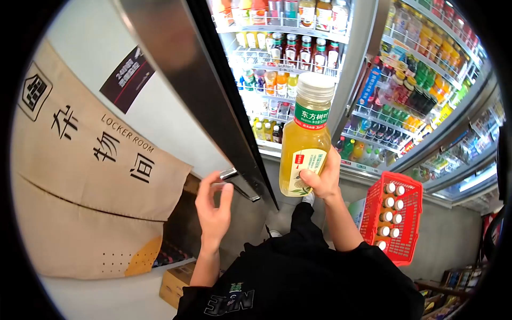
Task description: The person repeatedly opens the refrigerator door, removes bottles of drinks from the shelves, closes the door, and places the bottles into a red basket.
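A clear plastic bottle of yellow tea (305, 141) with a white cap and a green neck label is upright in my right hand (326, 178), the thumb across its lower label. My left hand (213, 208) is beside the metal handle (245, 188) of the fridge door (205, 80), which stands open. The fingers of that hand are curved, with a gap between them and the thumb, and hold nothing that I can see. Whether the fingertips touch the handle, I cannot tell. Behind the bottle are the lit fridge shelves (285, 68) with rows of drinks.
A red basket (409, 234) holding several white-capped bottles (386, 216) stands on the floor at the right. More drink fridges (410, 80) line the right side. At the left hang a beige curtain (96, 197) and, below it, a cardboard box (173, 285).
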`<control>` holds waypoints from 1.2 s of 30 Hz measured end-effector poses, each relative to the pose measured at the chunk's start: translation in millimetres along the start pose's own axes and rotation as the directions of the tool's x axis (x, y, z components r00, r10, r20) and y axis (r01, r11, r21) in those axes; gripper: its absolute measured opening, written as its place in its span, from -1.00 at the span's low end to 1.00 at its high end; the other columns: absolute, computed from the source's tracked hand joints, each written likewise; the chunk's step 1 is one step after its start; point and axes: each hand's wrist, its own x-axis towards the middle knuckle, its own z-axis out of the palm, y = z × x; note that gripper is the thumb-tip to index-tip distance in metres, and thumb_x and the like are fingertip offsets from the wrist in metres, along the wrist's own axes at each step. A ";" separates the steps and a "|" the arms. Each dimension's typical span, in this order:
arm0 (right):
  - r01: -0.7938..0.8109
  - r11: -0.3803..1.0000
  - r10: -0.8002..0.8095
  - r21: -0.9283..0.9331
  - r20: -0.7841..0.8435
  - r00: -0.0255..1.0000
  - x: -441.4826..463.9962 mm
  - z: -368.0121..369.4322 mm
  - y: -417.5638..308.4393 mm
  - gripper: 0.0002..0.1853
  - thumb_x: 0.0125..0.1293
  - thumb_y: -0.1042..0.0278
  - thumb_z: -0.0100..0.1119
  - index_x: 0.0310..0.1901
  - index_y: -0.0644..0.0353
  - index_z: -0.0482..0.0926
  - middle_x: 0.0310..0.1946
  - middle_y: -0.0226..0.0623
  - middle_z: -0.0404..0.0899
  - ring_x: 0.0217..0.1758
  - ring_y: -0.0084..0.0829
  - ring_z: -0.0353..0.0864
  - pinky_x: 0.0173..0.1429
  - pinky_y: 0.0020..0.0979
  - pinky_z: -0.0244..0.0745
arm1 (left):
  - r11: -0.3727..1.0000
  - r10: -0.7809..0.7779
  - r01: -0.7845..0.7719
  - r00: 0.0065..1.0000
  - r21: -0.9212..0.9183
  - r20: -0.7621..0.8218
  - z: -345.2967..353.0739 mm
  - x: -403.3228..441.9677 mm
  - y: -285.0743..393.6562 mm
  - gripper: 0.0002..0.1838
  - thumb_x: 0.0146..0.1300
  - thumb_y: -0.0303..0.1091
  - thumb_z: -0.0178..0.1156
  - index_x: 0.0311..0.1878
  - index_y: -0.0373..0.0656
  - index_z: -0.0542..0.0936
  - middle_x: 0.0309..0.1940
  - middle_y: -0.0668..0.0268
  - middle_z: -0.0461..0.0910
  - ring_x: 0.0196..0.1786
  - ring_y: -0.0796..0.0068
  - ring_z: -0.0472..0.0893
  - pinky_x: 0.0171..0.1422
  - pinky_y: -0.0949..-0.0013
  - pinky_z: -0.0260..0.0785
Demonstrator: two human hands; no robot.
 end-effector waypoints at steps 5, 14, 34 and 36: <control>-0.025 0.999 0.023 -0.026 -0.093 0.995 -13.3 -23.7 -13.5 -0.27 0.00 0.25 0.38 0.20 0.41 0.35 -0.06 -0.17 0.59 -0.03 -0.43 0.60 0.09 -0.38 0.48 | 0.994 0.043 -0.027 0.986 -0.102 0.163 35.5 22.3 0.1 -0.74 0.30 -0.46 0.19 0.01 -0.37 0.50 -0.18 0.24 0.58 -0.09 0.54 0.55 0.02 0.45 0.40; -0.096 0.995 0.077 -0.038 -0.343 0.936 -29.4 -75.3 -17.9 -0.31 0.07 0.19 0.33 0.19 0.41 0.35 -0.04 -0.19 0.56 -0.03 -0.46 0.58 0.07 -0.40 0.48 | 0.987 0.071 0.005 0.886 -0.163 0.458 133.2 65.6 -3.9 -0.76 0.37 -0.39 0.12 -0.07 -0.40 0.58 -0.29 0.23 0.68 -0.23 0.56 0.62 -0.06 0.44 0.44; 0.003 0.932 0.176 0.362 -0.461 0.870 48.2 -225.5 87.2 -0.13 0.14 -0.35 0.15 0.25 0.26 0.28 0.02 -0.07 0.51 0.03 -0.15 0.59 0.10 -0.03 0.55 | 0.975 0.030 0.143 0.669 -0.169 0.742 280.0 185.4 -23.7 -0.86 0.32 -0.46 0.17 -0.16 -0.36 0.60 -0.21 0.23 0.69 -0.17 0.59 0.63 0.01 0.46 0.47; -0.041 0.929 0.223 0.369 -0.468 0.855 52.3 -237.3 89.9 -0.13 0.16 -0.36 0.13 0.24 0.27 0.27 0.00 -0.06 0.52 0.02 -0.17 0.61 0.06 -0.06 0.58 | 0.973 0.028 0.141 0.712 -0.182 0.701 298.6 195.8 -27.1 -0.89 0.30 -0.49 0.18 -0.24 -0.37 0.58 -0.22 0.20 0.69 -0.22 0.62 0.62 -0.03 0.49 0.47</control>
